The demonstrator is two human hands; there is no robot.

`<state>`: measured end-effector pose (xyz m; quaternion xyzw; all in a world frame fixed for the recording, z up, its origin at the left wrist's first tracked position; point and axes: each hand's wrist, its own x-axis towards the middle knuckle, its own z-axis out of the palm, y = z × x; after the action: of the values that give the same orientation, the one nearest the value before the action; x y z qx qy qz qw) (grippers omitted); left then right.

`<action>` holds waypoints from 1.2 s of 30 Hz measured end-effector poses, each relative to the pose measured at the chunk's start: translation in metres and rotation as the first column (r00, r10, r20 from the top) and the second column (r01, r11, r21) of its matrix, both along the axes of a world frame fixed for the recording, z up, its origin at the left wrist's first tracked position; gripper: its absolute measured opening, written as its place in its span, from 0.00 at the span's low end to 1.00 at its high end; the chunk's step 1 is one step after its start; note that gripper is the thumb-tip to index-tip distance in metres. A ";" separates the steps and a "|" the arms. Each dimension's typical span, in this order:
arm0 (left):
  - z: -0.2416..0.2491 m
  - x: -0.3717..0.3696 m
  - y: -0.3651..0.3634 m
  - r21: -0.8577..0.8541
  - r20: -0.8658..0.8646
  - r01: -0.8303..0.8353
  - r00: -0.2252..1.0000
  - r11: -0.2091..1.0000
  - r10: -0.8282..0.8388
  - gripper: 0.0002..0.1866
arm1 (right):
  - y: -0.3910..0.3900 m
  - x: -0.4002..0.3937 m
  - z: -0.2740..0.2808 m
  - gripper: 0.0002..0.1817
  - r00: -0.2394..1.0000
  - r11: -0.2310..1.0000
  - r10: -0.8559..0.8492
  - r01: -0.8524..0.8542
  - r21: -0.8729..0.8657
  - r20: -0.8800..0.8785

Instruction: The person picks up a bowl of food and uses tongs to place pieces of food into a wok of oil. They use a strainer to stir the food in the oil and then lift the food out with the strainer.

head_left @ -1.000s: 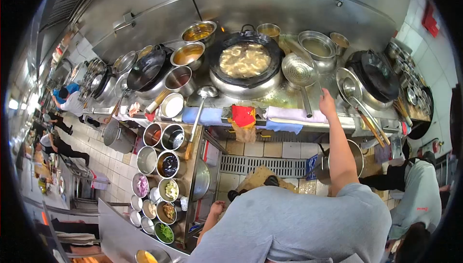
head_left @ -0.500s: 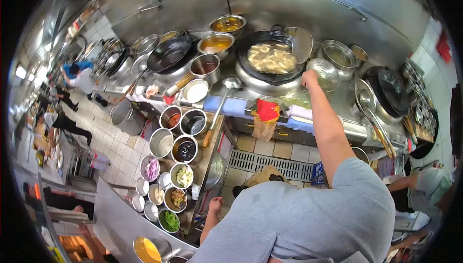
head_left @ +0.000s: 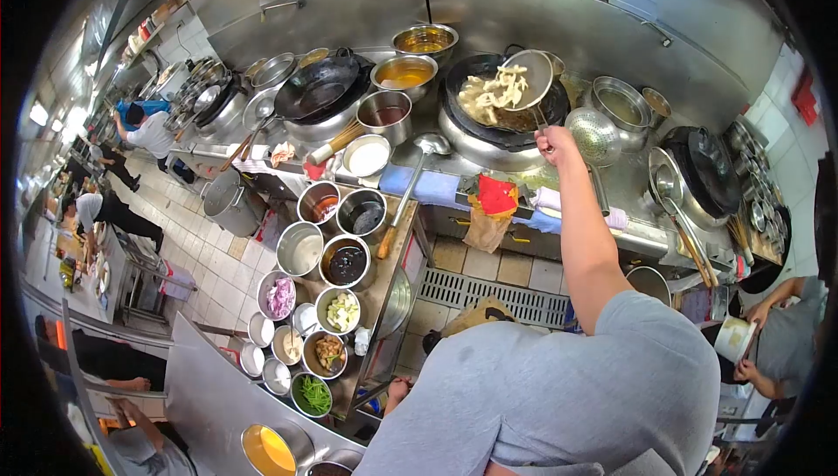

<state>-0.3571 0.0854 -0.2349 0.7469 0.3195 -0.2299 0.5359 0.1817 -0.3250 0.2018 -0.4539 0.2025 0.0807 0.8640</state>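
My right hand (head_left: 554,144) is closed round the handle of a round wire strainer (head_left: 534,79), which is tilted over the wok (head_left: 449,101) in the middle of the range. Pale strips of food (head_left: 499,92) lie in and beside the strainer, above bubbling oil. A perforated ladle (head_left: 594,136) rests just right of that hand. My left hand (head_left: 400,387) hangs low beside the prep table, partly hidden by the grey shirt; what its fingers do cannot be made out.
Steel pots of ingredients, one with dark sauce (head_left: 346,260), stand on the prep table at left. A long ladle (head_left: 429,144) leans there. More woks (head_left: 321,88) flank the middle one. A person at right holds a white tub (head_left: 735,339); other people are at far left.
The strainer has gone from upright at the wok's right side to over the oil, with food strips lifted. A white tub has come into view in a person's hands at right.
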 end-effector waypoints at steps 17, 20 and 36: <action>0.109 0.091 -0.010 -0.105 0.025 -0.221 0.974 0.970 0.224 0.09 | 0.010 -0.001 0.003 0.05 0.926 0.550 0.146 0.218 -0.806 0.349; 0.025 0.075 0.002 -0.168 0.046 -0.147 0.987 0.975 0.157 0.08 | 0.023 0.010 -0.030 0.12 0.891 -0.063 0.286 0.384 -0.921 0.352; 0.067 0.030 -0.013 0.222 0.047 -0.001 0.999 0.975 -0.010 0.11 | -0.036 0.061 -0.065 0.18 0.857 0.033 0.495 0.143 -0.989 0.140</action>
<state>-0.3270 0.0724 -0.1682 0.8080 0.3288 -0.1762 0.4561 0.2429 -0.3605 0.1369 -0.9439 -0.0677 -0.0777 0.3137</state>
